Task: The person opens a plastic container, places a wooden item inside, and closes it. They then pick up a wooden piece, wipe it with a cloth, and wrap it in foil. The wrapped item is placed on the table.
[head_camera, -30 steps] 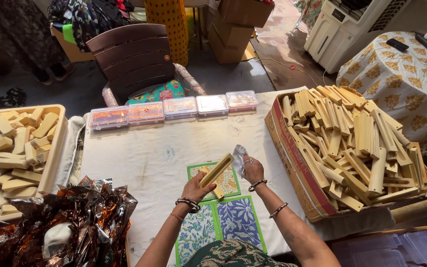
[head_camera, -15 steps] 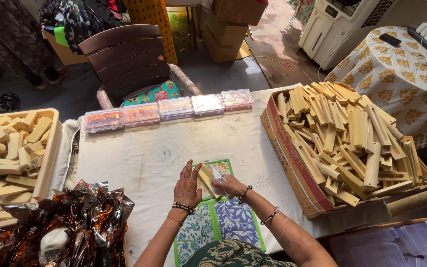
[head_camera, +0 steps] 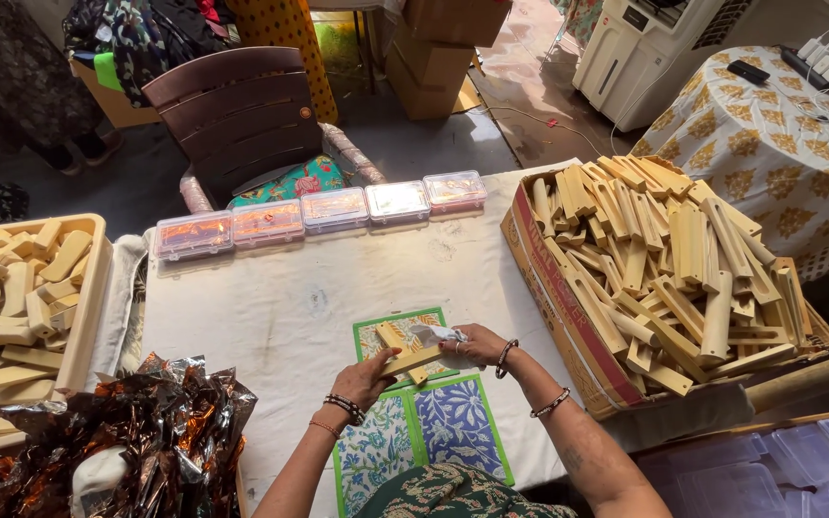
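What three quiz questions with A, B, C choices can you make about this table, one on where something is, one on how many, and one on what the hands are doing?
1. Where is the cardboard box full of pale wooden pieces?
A. at the table's right edge
B. on the chair
C. under the foil

2. How many clear plastic boxes sit in a row along the far edge of the table?
A. two
B. five
C. nine

3. What is the left hand doing?
A. resting flat and empty
B. holding a wooden piece
C. lifting a plastic box

Answers:
1 A, the box sits at the right edge of the white-covered table.
2 B, five lidded boxes line up.
3 B, the fingers have a grip on the piece, while the right hand holds a small clear wrapper beside it.
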